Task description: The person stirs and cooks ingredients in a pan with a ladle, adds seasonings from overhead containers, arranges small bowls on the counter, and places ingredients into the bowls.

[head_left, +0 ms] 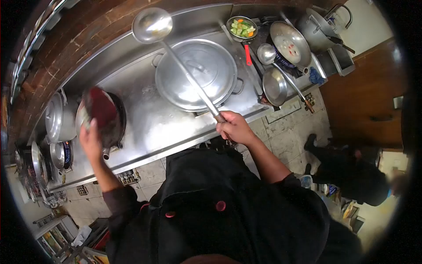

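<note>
My right hand [235,127] is wrapped round the handle of a long metal ladle [189,79]. The ladle reaches up and left across a large lidded pot [169,83], its bowl beyond the lid by the back wall. My left hand [91,143] grips a dark red, bowl-like thing [102,108] by its lower left edge. Motion smears this thing, so its exact kind and contents are unclear. It is tilted above a wok [120,121] on the left of the steel range, hiding most of the wok.
At the back right are a strainer [236,36] of cut vegetables, a wok [303,44] with pale liquid, another ladle [266,53] and a small pan [275,86]. Pots [63,121] stand at the far left. Another person [351,171] is on the floor area at right.
</note>
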Action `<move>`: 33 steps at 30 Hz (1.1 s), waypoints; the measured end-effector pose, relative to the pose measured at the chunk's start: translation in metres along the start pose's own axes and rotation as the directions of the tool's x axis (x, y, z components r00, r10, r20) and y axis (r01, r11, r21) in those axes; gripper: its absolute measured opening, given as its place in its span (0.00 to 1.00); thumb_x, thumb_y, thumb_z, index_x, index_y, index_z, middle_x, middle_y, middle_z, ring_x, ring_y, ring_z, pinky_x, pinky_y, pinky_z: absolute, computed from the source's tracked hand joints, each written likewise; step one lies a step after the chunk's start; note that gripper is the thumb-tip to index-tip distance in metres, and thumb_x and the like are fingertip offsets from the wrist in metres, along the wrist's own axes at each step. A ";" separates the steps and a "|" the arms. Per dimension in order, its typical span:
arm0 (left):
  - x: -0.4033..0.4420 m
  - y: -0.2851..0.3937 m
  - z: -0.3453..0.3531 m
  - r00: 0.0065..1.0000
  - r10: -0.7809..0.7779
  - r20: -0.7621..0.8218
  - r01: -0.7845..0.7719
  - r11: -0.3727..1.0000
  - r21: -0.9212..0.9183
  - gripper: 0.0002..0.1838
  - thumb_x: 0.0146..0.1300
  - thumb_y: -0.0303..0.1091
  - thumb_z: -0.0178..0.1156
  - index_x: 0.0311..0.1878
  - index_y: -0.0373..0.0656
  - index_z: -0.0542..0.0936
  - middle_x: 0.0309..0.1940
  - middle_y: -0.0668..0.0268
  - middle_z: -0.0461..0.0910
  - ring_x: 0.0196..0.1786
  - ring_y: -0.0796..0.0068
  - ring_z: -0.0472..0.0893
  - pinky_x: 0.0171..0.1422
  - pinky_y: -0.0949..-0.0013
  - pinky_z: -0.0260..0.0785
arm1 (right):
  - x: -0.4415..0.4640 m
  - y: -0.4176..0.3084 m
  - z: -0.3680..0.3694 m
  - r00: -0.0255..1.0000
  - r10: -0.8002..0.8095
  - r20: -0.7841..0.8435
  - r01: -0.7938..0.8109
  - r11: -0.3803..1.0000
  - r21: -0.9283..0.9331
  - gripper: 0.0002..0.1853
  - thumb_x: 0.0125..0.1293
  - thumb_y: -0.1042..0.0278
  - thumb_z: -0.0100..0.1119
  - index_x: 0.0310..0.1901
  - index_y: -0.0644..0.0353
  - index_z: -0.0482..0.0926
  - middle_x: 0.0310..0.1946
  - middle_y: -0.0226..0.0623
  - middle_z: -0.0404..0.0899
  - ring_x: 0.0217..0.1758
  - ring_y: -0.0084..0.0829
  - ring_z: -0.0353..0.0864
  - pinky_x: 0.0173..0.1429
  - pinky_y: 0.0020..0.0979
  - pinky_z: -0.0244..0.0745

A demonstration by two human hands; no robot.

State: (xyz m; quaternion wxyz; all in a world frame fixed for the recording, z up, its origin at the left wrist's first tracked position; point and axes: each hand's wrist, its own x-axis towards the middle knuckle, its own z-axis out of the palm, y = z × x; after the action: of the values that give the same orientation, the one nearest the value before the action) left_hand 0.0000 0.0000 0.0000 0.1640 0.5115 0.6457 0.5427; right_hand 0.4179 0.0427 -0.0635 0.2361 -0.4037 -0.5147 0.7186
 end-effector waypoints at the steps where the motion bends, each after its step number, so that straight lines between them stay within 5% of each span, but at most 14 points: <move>1: 0.006 0.003 -0.003 1.000 0.019 -0.008 -0.019 1.000 0.011 0.22 0.61 0.35 0.58 0.59 0.43 0.74 0.52 0.58 0.78 0.55 0.67 0.76 0.62 0.65 0.64 | 0.001 -0.006 0.002 0.999 -0.011 -0.047 0.011 1.000 0.003 0.02 0.59 0.76 0.51 0.34 0.62 0.71 0.21 0.29 0.71 0.19 0.18 0.70 0.22 0.20 0.62; 3: 0.001 0.040 0.113 1.000 0.027 -0.002 -0.024 0.925 0.380 0.18 0.60 0.36 0.59 0.51 0.38 0.78 0.43 0.54 0.80 0.45 0.65 0.79 0.51 0.63 0.68 | -0.053 -0.006 -0.075 0.993 0.081 -0.091 -0.078 0.996 0.037 0.00 0.59 0.77 0.50 0.33 0.62 0.71 0.20 0.28 0.71 0.18 0.17 0.69 0.22 0.20 0.62; 4: 0.021 0.031 0.149 0.961 0.257 0.097 -0.273 0.848 0.454 0.18 0.59 0.36 0.60 0.51 0.39 0.78 0.42 0.53 0.79 0.44 0.60 0.78 0.50 0.62 0.69 | -0.057 -0.003 -0.093 0.988 0.012 -0.155 -0.018 0.999 -0.035 0.00 0.59 0.77 0.50 0.32 0.61 0.70 0.20 0.27 0.69 0.19 0.16 0.68 0.23 0.20 0.62; 6: 0.043 0.032 0.217 0.902 0.226 0.368 -0.377 0.828 0.415 0.20 0.56 0.39 0.63 0.51 0.43 0.79 0.38 0.55 0.79 0.44 0.52 0.77 0.53 0.58 0.67 | -0.067 0.001 -0.122 0.977 -0.064 -0.202 0.043 0.993 -0.105 0.01 0.59 0.78 0.50 0.31 0.61 0.70 0.20 0.26 0.68 0.19 0.16 0.66 0.23 0.20 0.61; 8: 0.046 0.020 0.273 0.671 0.196 0.715 -0.592 0.722 0.358 0.30 0.50 0.40 0.67 0.59 0.46 0.73 0.47 0.54 0.77 0.52 0.53 0.73 0.57 0.58 0.65 | -0.090 0.001 -0.146 0.951 -0.090 -0.296 0.074 0.995 -0.067 0.02 0.59 0.78 0.50 0.30 0.60 0.69 0.20 0.25 0.67 0.19 0.15 0.65 0.23 0.20 0.61; 9: 0.043 0.006 0.293 0.649 0.234 0.724 -0.674 0.619 0.404 0.33 0.46 0.41 0.69 0.59 0.48 0.73 0.51 0.57 0.75 0.57 0.53 0.70 0.59 0.56 0.64 | -0.100 0.005 -0.158 0.952 -0.093 -0.292 0.076 0.995 -0.069 0.02 0.59 0.78 0.50 0.30 0.60 0.69 0.20 0.25 0.67 0.19 0.15 0.65 0.23 0.20 0.61; 11: 0.056 0.035 0.315 0.628 -0.088 0.773 -0.624 0.536 0.568 0.37 0.46 0.43 0.70 0.62 0.52 0.70 0.55 0.59 0.72 0.60 0.54 0.69 0.67 0.52 0.57 | -0.120 0.019 -0.175 0.941 -0.048 -0.336 0.060 0.998 0.026 0.03 0.59 0.78 0.53 0.34 0.61 0.73 0.23 0.20 0.66 0.22 0.13 0.64 0.25 0.20 0.60; 14: 0.068 0.018 0.327 0.584 0.048 0.810 -0.737 0.450 0.505 0.34 0.47 0.40 0.69 0.61 0.52 0.71 0.56 0.60 0.72 0.62 0.56 0.68 0.66 0.54 0.58 | -0.142 0.019 -0.182 0.927 0.004 -0.375 0.030 0.996 0.085 0.04 0.59 0.77 0.54 0.36 0.60 0.74 0.23 0.19 0.66 0.22 0.12 0.64 0.25 0.19 0.60; 20: 0.089 0.012 0.331 0.426 -0.082 0.901 -0.789 0.453 0.415 0.25 0.46 0.34 0.68 0.52 0.47 0.76 0.53 0.59 0.75 0.57 0.58 0.72 0.61 0.57 0.64 | -0.150 0.022 -0.172 0.921 0.028 -0.389 0.017 0.994 0.111 0.04 0.59 0.76 0.53 0.36 0.60 0.75 0.23 0.20 0.67 0.22 0.12 0.64 0.25 0.18 0.60; 23: 0.085 0.027 0.294 0.599 0.105 0.794 -0.640 0.659 0.395 0.24 0.44 0.32 0.68 0.49 0.44 0.77 0.48 0.57 0.77 0.53 0.55 0.75 0.57 0.58 0.66 | -0.149 0.013 -0.171 0.904 -0.029 -0.426 0.049 0.998 0.038 0.07 0.58 0.75 0.53 0.40 0.62 0.75 0.23 0.21 0.67 0.23 0.13 0.62 0.27 0.18 0.59; 26: 0.068 0.046 0.225 0.861 0.162 0.482 -0.351 0.875 0.333 0.23 0.50 0.25 0.64 0.52 0.38 0.74 0.41 0.57 0.79 0.42 0.62 0.80 0.49 0.65 0.72 | -0.145 0.010 -0.180 0.853 -0.295 -0.430 0.033 0.854 -0.520 0.20 0.56 0.73 0.54 0.53 0.63 0.73 0.23 0.35 0.71 0.26 0.27 0.71 0.34 0.27 0.68; 27: 0.064 0.036 0.202 0.894 -0.165 0.417 0.148 0.986 0.071 0.22 0.55 0.23 0.62 0.54 0.35 0.71 0.40 0.63 0.78 0.41 0.72 0.78 0.49 0.68 0.72 | -0.141 0.008 -0.176 0.862 -0.293 -0.414 0.036 0.849 -0.527 0.20 0.56 0.73 0.54 0.53 0.63 0.73 0.23 0.35 0.71 0.26 0.27 0.71 0.34 0.27 0.68; 30: 0.033 0.035 0.135 0.947 -0.166 0.276 0.178 0.984 -0.021 0.20 0.61 0.23 0.56 0.57 0.35 0.69 0.43 0.64 0.78 0.45 0.74 0.77 0.51 0.71 0.71 | -0.121 -0.008 -0.160 0.897 -0.217 -0.385 -0.097 0.753 -0.651 0.32 0.57 0.72 0.52 0.66 0.58 0.61 0.34 0.54 0.78 0.39 0.53 0.78 0.43 0.40 0.72; 33: -0.018 0.028 0.112 0.991 -0.125 0.039 0.131 0.924 -0.360 0.21 0.64 0.24 0.52 0.60 0.35 0.66 0.50 0.62 0.77 0.50 0.74 0.76 0.57 0.71 0.67 | -0.090 0.007 -0.145 0.910 -0.171 -0.377 -0.231 0.546 -0.805 0.32 0.58 0.71 0.51 0.66 0.58 0.60 0.38 0.58 0.77 0.42 0.54 0.78 0.46 0.42 0.73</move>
State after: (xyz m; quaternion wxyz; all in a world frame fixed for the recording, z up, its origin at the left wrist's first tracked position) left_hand 0.1072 0.0420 -0.0221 0.2955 0.4335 0.5656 0.6363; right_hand 0.5885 0.0517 -0.0602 0.1053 -0.6176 -0.7245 0.2873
